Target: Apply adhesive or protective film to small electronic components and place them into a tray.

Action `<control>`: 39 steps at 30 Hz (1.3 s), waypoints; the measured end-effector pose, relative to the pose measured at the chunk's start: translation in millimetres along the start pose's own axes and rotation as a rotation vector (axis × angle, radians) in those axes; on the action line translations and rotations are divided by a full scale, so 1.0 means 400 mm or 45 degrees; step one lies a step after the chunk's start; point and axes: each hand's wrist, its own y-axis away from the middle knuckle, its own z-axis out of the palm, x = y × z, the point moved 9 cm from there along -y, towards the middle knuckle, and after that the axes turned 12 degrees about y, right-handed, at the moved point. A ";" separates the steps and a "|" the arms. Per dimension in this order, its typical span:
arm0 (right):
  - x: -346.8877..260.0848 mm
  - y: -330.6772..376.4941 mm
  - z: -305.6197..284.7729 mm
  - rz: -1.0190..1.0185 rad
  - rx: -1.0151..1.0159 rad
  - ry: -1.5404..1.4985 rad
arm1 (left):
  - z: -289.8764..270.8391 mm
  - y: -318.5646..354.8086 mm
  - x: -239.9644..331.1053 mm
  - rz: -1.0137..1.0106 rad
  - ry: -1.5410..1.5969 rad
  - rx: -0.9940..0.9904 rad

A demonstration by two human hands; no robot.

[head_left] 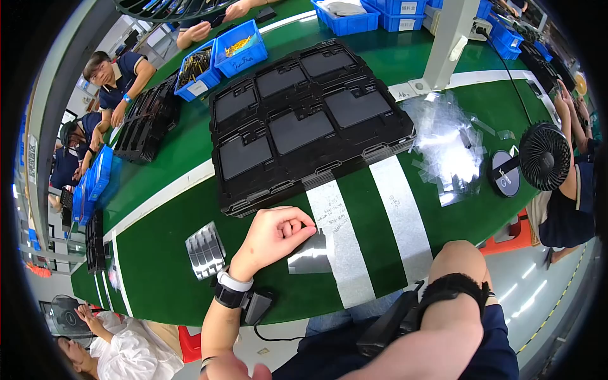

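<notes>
Right arm [437, 342]; tray [304, 172] beyond, long axis left-to-right

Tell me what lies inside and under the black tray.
Inside the black tray lie six dark grey rectangular panels, two rows of three. More tray edges show beneath; whatever those layers hold is covered.

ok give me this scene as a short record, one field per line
left hand: fingers curled, by a sheet; whether it grips anything is unclear
right hand: near the table's close edge; fingers unclear
table: green, with white strips
tray: black, six grey panels, two rows of three
film pile: clear, shiny, right of the tray
fan: black, far right
bins: blue, beyond the tray
</notes>
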 end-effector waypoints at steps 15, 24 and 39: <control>-0.044 0.009 -0.054 -0.247 0.171 0.225 | 0.000 0.006 0.000 -0.019 0.013 0.004; -0.043 0.019 -0.026 -0.040 0.433 -0.076 | 0.001 0.006 0.008 0.050 -0.004 -0.004; 0.148 0.106 0.220 0.257 -0.164 -0.062 | -0.005 0.019 0.062 0.425 0.045 -0.104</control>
